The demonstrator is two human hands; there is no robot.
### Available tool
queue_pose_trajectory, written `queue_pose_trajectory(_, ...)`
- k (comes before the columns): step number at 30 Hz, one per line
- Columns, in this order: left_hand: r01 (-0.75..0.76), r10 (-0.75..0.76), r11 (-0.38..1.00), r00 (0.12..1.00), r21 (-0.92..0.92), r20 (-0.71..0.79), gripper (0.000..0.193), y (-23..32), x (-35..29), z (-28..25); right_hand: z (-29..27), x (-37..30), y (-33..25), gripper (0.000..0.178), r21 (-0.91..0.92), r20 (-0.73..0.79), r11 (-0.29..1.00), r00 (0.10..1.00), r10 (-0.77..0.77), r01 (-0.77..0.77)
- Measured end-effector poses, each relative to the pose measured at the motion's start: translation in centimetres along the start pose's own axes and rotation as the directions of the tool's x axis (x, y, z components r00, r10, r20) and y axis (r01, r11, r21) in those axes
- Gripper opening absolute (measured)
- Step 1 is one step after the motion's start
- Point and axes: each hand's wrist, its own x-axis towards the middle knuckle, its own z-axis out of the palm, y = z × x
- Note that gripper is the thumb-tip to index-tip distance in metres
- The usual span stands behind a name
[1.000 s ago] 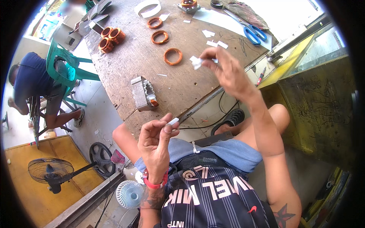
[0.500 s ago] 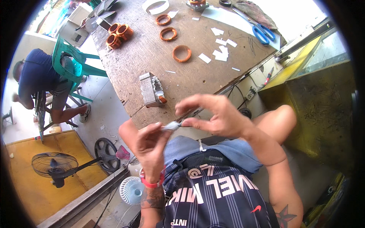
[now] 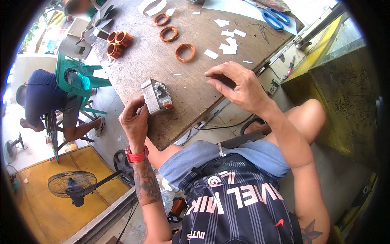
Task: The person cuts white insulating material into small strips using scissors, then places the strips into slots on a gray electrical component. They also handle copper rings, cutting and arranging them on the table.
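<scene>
At the near table corner, a grey metal motor stator core (image 3: 152, 97) lies with its toothed bore showing and a bit of orange-brown copper winding at its near right end. My left hand (image 3: 136, 120) is beside its left side, thumb and fingers pinched together close to the metal. Whatever is in that pinch is hidden. Over the table's right edge, my right hand (image 3: 237, 85) is raised with fingers curled and the thumb slightly apart from them; nothing shows in the gap. Copper wire coils (image 3: 185, 53) lie in a row farther back.
White paper pieces (image 3: 229, 45) and blue-handled scissors (image 3: 273, 18) lie on the wooden table (image 3: 195, 89). Stacked coils (image 3: 118, 43) stand at the left. A person (image 3: 46, 95) sits bent over beyond a green chair (image 3: 73, 77). A black fan (image 3: 73, 184) stands lower left.
My hands have separated: the left went to the stator core's side, the right rose over the table edge. The small pale piece between them is out of sight. The whole view has shifted.
</scene>
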Motion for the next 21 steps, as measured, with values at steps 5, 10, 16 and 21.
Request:
queue_pose_trajectory(5,-0.137,0.125,0.969,0.990,0.205,0.067,0.023,0.1,-0.1,-0.4,0.0,-0.1,0.2,0.020,-0.010,0.010,0.999,0.999,-0.049,0.049)
queue_pose_trajectory(10,-0.148,0.136,0.945,0.989,0.291,0.060,0.027,0.7,-0.7,-0.1,0.0,-0.2,0.1,0.020,-0.015,0.015,0.999,0.999,-0.032,0.033)
queue_pose_trajectory(16,-0.142,0.135,0.927,0.990,0.348,0.043,0.039,1.2,-1.5,0.5,0.3,0.0,0.1,0.018,-0.059,0.016,0.997,0.999,-0.046,0.046)
queue_pose_trajectory(21,-0.044,0.043,0.937,0.999,0.347,0.011,0.044,1.9,-2.1,1.0,0.2,1.2,-0.7,0.017,0.005,0.022,1.000,0.999,0.029,-0.029)
